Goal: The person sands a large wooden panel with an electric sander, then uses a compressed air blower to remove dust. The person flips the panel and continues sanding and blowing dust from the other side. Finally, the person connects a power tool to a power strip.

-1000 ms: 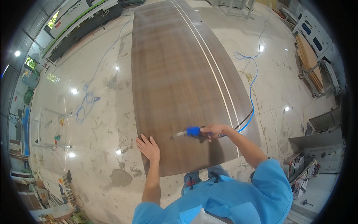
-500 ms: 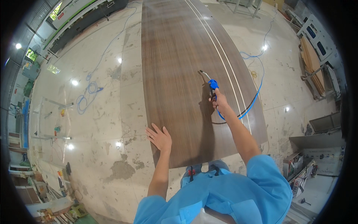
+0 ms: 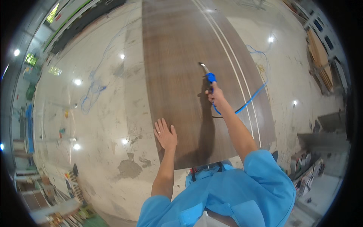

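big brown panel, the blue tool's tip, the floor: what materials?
Long dark brown panel: looks like wood or wood veneer, matt; fine straight grain lines run its length, with two pale inlaid strips.
Blue-handled air tool in the right hand: nozzle looks like bare metal, pale and shiny; the body is probably plastic.
Pale glossy floor: likely polished concrete or stone; it mirrors the ceiling lamps.

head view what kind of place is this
Most likely a woodworking or panel workshop. A long dark wood-veneer panel lies flat; the right hand holds a blue air blow gun on a blue hose, while the left hand rests on the panel's edge. Stacked boards stand nearby.
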`<state>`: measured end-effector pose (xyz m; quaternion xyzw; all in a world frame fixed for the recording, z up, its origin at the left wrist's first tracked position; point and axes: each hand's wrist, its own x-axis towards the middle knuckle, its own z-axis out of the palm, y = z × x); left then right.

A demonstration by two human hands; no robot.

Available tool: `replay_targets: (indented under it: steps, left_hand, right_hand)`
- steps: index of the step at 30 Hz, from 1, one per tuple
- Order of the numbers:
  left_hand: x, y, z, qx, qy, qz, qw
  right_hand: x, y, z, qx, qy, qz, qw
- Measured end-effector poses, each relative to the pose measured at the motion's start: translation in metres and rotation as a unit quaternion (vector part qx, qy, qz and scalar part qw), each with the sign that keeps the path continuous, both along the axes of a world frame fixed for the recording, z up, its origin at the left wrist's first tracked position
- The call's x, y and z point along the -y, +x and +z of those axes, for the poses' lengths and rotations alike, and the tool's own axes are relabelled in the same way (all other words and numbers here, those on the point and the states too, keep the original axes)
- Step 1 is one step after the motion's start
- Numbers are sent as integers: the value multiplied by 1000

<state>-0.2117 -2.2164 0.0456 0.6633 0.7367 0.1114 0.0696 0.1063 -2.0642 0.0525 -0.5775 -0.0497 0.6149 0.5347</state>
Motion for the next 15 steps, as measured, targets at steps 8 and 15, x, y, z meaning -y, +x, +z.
replay_targets:
  steps: [8, 15]
  left_hand:
    - [-4, -7, -9, -28, 32, -23, 999]
    - [-6, -18, -22, -44, 47, -48, 997]
  right_hand:
    - [124, -33, 4, 104, 15, 360, 927]
    - [276, 50, 13, 159, 32, 393, 905]
